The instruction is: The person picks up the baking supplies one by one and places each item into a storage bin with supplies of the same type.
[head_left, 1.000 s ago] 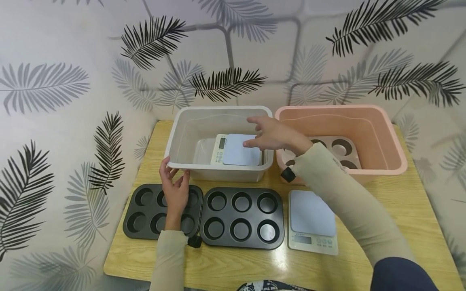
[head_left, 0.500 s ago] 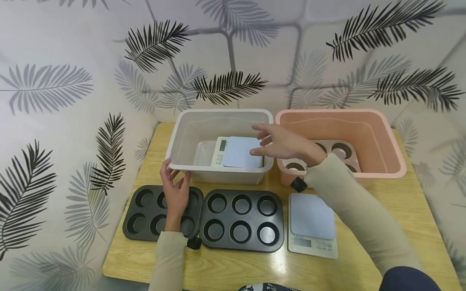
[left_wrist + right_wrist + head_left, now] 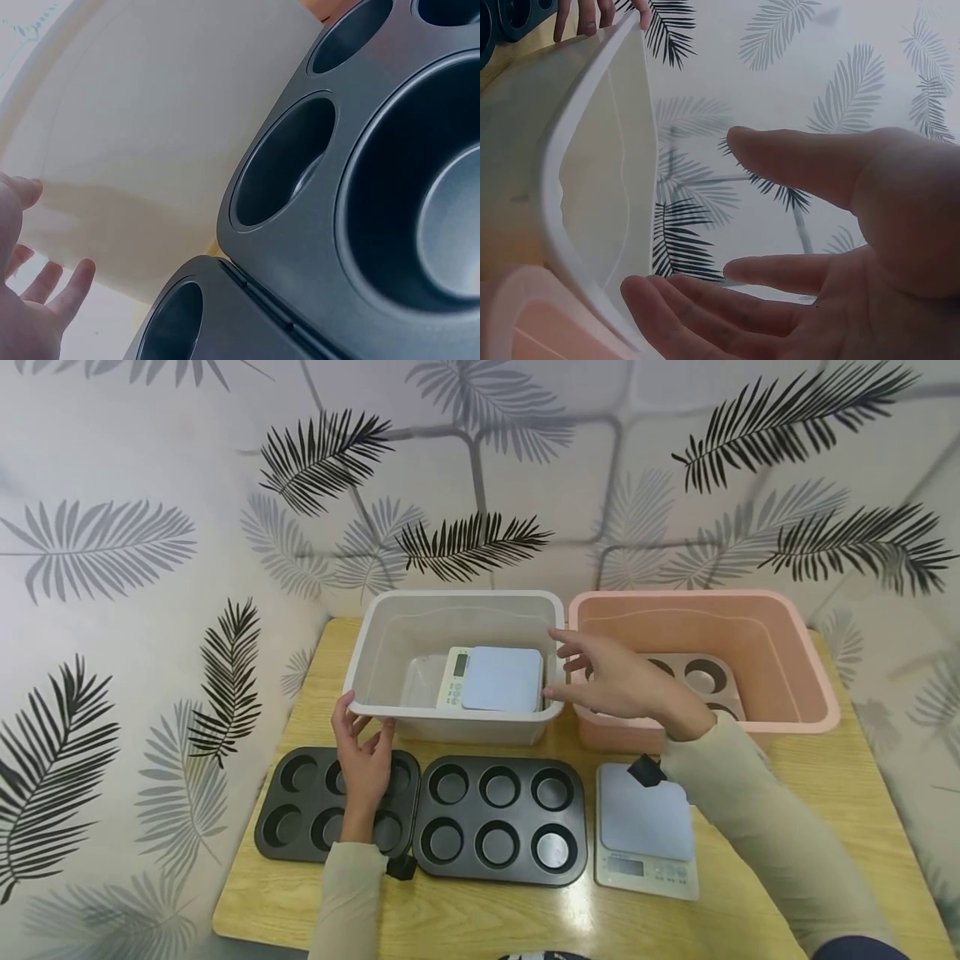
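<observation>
My left hand (image 3: pixel 363 768) is at the front left corner of the white plastic bin (image 3: pixel 465 720), its spread fingertips touching the corner near the rim. Inside that bin lies a kitchen scale (image 3: pixel 501 679) with a white platform, turned sideways with its display to the left. My right hand (image 3: pixel 607 677) hovers over the neighbouring rims of the white bin and the pink bin (image 3: pixel 806 664). Its fingers and thumb are apart and hold nothing, as the right wrist view also shows. A muffin tin (image 3: pixel 705 677) lies in the pink bin, partly hidden by the right arm.
Two dark muffin tins stand side by side on the wooden table (image 3: pixel 450 914): a left tin (image 3: pixel 281 785), partly under my left arm, and a middle tin (image 3: pixel 498 818). A second kitchen scale (image 3: pixel 647 835) is to their right. Patterned wall covering (image 3: pixel 300 552) rises behind the bins.
My right hand has moved right, from above the scale in the white bin to the gap between the bins. My left hand has stayed at the corner.
</observation>
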A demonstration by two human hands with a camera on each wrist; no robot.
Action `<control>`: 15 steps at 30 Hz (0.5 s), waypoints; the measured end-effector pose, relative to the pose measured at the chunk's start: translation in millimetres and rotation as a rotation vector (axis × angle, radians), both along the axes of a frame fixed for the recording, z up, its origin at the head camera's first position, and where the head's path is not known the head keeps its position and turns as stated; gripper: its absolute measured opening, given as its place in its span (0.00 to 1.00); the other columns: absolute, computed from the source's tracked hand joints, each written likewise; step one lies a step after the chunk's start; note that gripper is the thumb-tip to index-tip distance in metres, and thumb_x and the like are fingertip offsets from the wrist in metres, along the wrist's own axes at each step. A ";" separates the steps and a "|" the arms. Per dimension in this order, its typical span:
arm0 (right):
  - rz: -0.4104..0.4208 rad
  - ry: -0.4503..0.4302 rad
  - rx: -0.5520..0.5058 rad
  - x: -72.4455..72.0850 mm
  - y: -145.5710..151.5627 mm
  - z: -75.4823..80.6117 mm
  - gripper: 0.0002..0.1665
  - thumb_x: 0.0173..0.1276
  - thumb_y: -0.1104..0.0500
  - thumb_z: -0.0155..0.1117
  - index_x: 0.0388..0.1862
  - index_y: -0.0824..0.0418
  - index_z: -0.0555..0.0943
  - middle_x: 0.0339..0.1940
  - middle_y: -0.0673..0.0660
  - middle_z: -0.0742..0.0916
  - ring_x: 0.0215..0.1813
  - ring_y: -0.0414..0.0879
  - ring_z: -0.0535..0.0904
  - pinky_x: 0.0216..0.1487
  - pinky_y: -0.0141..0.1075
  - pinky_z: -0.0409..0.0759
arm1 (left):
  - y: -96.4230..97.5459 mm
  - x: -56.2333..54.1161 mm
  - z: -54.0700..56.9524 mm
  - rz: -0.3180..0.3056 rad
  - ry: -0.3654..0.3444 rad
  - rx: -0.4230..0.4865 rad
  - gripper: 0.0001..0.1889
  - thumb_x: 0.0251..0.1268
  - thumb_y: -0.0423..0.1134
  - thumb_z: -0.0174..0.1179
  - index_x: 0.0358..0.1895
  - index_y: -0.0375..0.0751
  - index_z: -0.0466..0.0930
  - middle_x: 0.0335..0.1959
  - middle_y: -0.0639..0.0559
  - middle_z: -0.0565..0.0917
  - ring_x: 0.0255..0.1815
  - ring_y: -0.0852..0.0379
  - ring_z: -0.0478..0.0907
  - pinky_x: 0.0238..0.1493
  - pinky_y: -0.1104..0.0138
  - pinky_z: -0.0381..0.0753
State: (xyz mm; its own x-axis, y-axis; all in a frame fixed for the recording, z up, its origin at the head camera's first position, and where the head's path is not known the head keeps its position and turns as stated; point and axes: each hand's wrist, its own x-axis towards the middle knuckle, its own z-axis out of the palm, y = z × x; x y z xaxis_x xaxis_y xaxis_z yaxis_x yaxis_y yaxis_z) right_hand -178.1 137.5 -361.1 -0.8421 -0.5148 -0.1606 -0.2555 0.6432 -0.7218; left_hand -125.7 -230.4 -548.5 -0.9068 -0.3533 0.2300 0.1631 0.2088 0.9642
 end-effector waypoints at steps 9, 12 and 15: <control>-0.048 -0.014 -0.068 22.1 23.9 -4.2 0.50 0.76 0.52 0.75 0.89 0.61 0.62 0.78 0.68 0.80 0.78 0.64 0.78 0.71 0.58 0.84 | 5.0 1.9 12.0 0.003 0.011 -0.002 0.37 0.78 0.26 0.63 0.84 0.44 0.58 0.80 0.32 0.69 0.75 0.36 0.73 0.57 0.80 0.81; -0.059 -0.012 -0.081 30.5 31.8 -8.1 0.51 0.75 0.53 0.77 0.89 0.60 0.62 0.78 0.67 0.79 0.78 0.64 0.78 0.70 0.57 0.85 | 4.9 2.2 10.6 0.001 0.016 0.005 0.37 0.78 0.26 0.63 0.84 0.44 0.58 0.80 0.32 0.69 0.74 0.36 0.72 0.57 0.80 0.81; -0.060 -0.007 -0.096 38.8 40.8 -12.3 0.51 0.74 0.52 0.78 0.89 0.58 0.64 0.79 0.66 0.79 0.78 0.64 0.78 0.69 0.57 0.86 | 5.3 3.7 8.2 0.001 0.022 0.014 0.37 0.78 0.25 0.63 0.84 0.43 0.58 0.80 0.31 0.69 0.74 0.35 0.72 0.56 0.80 0.81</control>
State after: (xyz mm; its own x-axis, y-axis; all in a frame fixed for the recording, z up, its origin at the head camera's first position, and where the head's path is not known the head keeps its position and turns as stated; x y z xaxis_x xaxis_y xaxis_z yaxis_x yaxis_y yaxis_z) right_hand -139.3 178.3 -373.4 -0.8708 -0.4770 -0.1190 -0.2133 0.5846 -0.7828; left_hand -122.0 -225.1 -540.3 -0.9014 -0.3571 0.2447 0.1841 0.1954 0.9633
